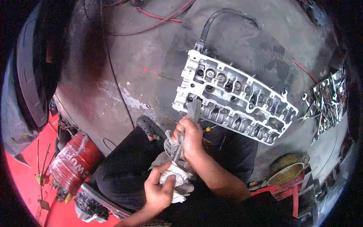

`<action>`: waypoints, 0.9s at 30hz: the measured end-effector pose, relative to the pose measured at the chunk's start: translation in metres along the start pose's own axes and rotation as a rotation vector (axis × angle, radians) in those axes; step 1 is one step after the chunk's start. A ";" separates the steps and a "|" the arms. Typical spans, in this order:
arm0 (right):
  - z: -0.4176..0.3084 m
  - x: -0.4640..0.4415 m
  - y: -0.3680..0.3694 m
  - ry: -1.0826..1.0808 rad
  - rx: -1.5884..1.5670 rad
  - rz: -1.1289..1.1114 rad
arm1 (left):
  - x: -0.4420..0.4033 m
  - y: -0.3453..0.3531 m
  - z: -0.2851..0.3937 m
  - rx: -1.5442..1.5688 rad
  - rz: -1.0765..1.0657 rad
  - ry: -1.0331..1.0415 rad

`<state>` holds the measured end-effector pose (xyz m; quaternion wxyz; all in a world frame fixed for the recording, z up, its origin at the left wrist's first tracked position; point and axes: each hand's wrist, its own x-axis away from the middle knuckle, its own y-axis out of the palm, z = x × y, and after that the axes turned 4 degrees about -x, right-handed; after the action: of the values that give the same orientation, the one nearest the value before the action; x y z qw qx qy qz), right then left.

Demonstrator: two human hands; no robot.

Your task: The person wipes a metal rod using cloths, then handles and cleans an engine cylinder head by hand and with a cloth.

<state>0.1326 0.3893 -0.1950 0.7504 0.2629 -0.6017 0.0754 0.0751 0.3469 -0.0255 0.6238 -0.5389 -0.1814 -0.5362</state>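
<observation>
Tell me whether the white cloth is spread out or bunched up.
Bunched up: the white cloth is crumpled into uneven folds at the left hand, with no flat expanse showing.

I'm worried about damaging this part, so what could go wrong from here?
The cylinder head has many open bores and pockets, so lint or dirt from the white rag in the left hand could get in if it is brought closer. The grey piece in the right hand reaches over the near edge; if it is hard, a slip might scratch the metal. I can't tell whether it touches.
</observation>
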 end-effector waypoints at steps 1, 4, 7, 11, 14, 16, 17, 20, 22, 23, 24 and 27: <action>0.001 0.000 -0.002 -0.008 0.010 0.000 | 0.001 0.000 -0.007 0.012 -0.003 0.003; 0.004 -0.001 -0.008 -0.038 0.086 -0.010 | 0.005 0.002 -0.020 0.057 0.022 0.014; 0.010 0.000 -0.009 -0.084 0.081 -0.014 | 0.007 -0.001 -0.030 0.130 0.022 -0.014; 0.023 0.000 -0.017 -0.140 0.120 -0.024 | 0.013 -0.008 -0.046 0.163 0.021 0.014; 0.032 -0.007 -0.025 -0.203 0.157 -0.077 | 0.013 -0.010 -0.057 0.216 0.015 0.026; 0.034 -0.005 -0.024 -0.248 0.164 -0.058 | 0.010 -0.008 -0.067 0.263 0.005 0.045; 0.035 -0.002 -0.026 -0.251 0.169 -0.056 | 0.009 -0.008 -0.070 0.279 0.015 0.044; 0.034 0.012 -0.034 -0.296 0.307 -0.090 | 0.016 -0.017 -0.090 0.256 -0.087 -0.014; 0.035 0.027 -0.047 -0.252 0.466 -0.076 | 0.022 -0.021 -0.105 0.175 -0.192 -0.106; 0.040 0.020 -0.064 -0.229 0.490 -0.126 | 0.024 -0.019 -0.113 0.192 -0.186 -0.099; 0.046 0.010 -0.077 -0.252 0.603 -0.059 | 0.022 -0.012 -0.132 0.127 -0.150 -0.053; 0.059 -0.034 -0.128 -0.256 0.909 0.017 | 0.008 0.007 -0.166 -0.078 -0.027 0.126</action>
<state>0.1276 0.2587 -0.2583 0.4782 0.5671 -0.5976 0.3043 0.0259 0.1983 -0.0805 0.6051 -0.5256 -0.1281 -0.5842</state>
